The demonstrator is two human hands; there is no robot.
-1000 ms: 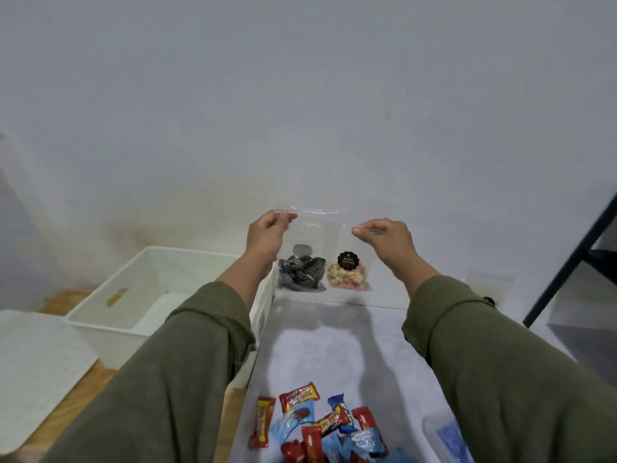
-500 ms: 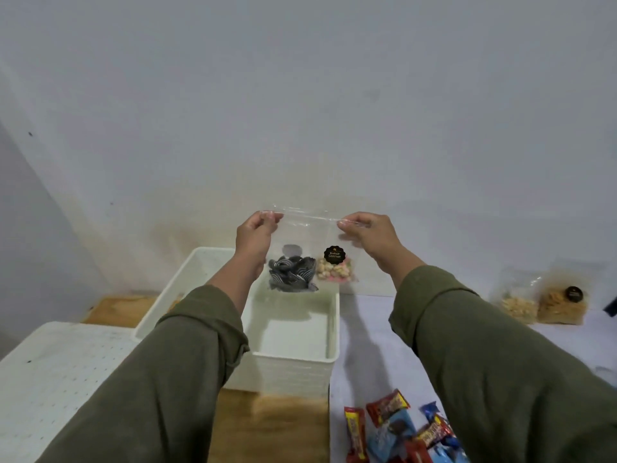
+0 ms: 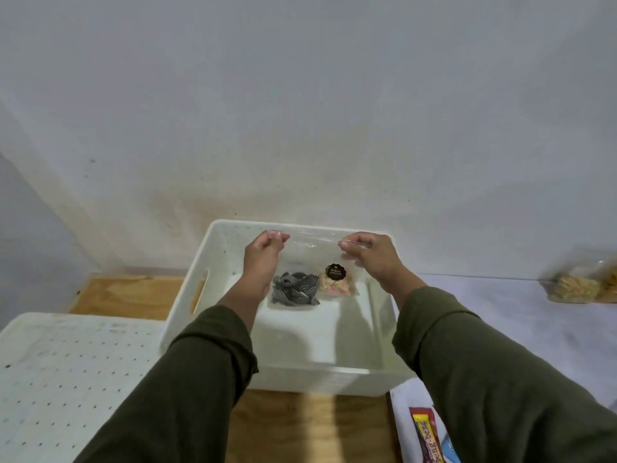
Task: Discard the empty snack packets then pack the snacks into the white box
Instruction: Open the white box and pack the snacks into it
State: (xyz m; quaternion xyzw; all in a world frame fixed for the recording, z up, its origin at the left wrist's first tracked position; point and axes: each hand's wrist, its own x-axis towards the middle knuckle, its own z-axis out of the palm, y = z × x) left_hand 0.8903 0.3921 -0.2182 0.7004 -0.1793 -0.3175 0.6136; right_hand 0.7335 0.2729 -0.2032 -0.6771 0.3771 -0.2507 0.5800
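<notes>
So the two clear snack bags (image 3: 312,282) are hanging right over the open white box (image 3: 300,342), inside its rim line, not yet resting on the bottom as far as I can tell. One bag has dark swirly pieces, the other has pale and pink bits plus a round black sticker. Both are held up by their top edge, which makes sense: the heavy stuff sags to the bottom, so the bags drop in straight and the contents don't get crushed.

Left hand (image 3: 263,259) has a narrow grip, fingertips and thumb pinching the top left corner of the plastic. Right hand (image 3: 370,259) does the same on the top right corner, fingers curled in tight. So the film is stretched between the two hands, and they're well apart from the snack part itself.

My guess is the next bit is just lowering and letting go; the box looks empty otherwise, so plenty of room.

Further out: the box sits on a wooden desk (image 3: 133,295) against the wall. A white dotted lid (image 3: 73,372) lies just left of it. On the right, on a pale cloth, there are more clear bags of yellowish snacks (image 3: 581,289) near the wall, and some wrapped candy bars (image 3: 427,436) peeking in at the bottom edge, all not yet packed.
</notes>
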